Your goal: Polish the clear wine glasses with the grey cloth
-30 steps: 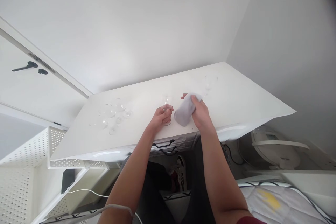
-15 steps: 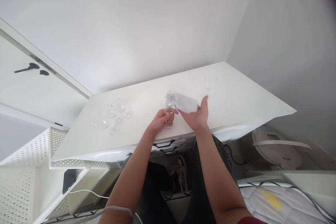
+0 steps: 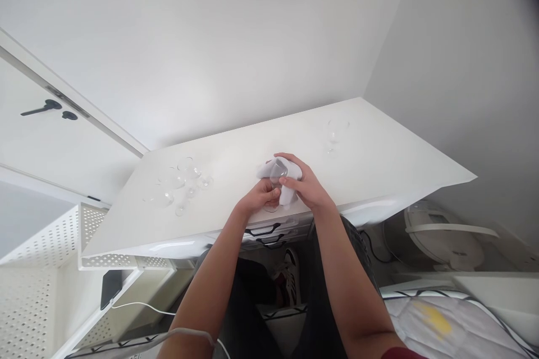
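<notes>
Above the front part of the white tabletop, my left hand (image 3: 261, 196) grips a clear stemmed wine glass (image 3: 278, 171) low on its bowl or stem. A white cloth (image 3: 287, 196) wraps round the far and right sides of the bowl. My right hand (image 3: 304, 182) is closed over that cloth, its thumb near the front of the glass and its fingers curled behind. The glass's foot shows faintly below my left hand. To the left stands a group of several clear glasses (image 3: 179, 182). One more glass (image 3: 336, 134) stands apart at the right.
The white tabletop (image 3: 236, 151) meets a wall at its back. Below its front edge are drawers with black handles (image 3: 263, 231). A round white appliance (image 3: 444, 235) sits low on the right, and white perforated shelving (image 3: 95, 224) is on the left.
The cloth, held out flat to the right of the glass before, is now folded round the bowl. My right hand has moved left and closed over it; my left hand keeps its grip.
</notes>
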Demonstrator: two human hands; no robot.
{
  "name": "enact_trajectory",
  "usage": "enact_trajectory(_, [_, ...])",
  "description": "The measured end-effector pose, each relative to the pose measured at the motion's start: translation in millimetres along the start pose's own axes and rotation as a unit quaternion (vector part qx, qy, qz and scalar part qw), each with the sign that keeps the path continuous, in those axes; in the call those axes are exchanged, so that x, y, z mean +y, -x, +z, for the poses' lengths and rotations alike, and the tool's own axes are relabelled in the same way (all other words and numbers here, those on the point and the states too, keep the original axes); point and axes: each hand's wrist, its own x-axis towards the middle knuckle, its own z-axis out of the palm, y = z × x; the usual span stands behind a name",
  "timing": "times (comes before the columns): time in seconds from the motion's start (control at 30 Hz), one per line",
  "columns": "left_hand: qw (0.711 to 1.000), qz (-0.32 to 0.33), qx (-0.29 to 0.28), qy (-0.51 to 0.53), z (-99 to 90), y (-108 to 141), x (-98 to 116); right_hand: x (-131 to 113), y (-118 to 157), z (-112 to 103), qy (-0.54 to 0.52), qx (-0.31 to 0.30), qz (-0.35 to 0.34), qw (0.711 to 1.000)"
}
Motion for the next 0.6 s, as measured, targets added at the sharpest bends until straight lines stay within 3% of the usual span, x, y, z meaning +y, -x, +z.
enact_trajectory(0.13, [0.995,-0.048,-0.089,0.005,-1.3,2.1,2.1,9.7,-1.4,-4.0,-0.119,-0.083,-0.005,0.989])
enact_trajectory(0.2, [0.994,-0.061,-0.094,-0.008,-2.6,3.3,2.1,9.9,-1.5,-3.8,-0.110,-0.086,-0.024,0.990])
enact_trajectory(0.3, [0.997,-0.053,-0.008,-0.058,-3.9,4.1,0.4,1.6,-0.3,2.0,0.046,-0.013,-0.074,0.996])
enact_trajectory(0.4, [0.990,-0.042,0.074,-0.111,-3.6,3.2,-1.8,-6.3,0.4,10.1,0.245,0.064,-0.172,0.952])
enact_trajectory(0.5, [0.987,-0.038,0.088,-0.131,-2.1,1.6,-2.0,-7.1,-0.6,14.5,0.345,0.050,-0.261,0.900])
enact_trajectory(0.53, [0.987,-0.040,0.083,-0.135,-1.5,1.2,-1.3,-6.7,-1.0,14.9,0.352,0.043,-0.264,0.897])
enact_trajectory(0.6, [0.987,-0.046,0.064,-0.139,-0.4,0.7,1.0,-6.5,-1.6,14.2,0.325,0.061,-0.215,0.919])
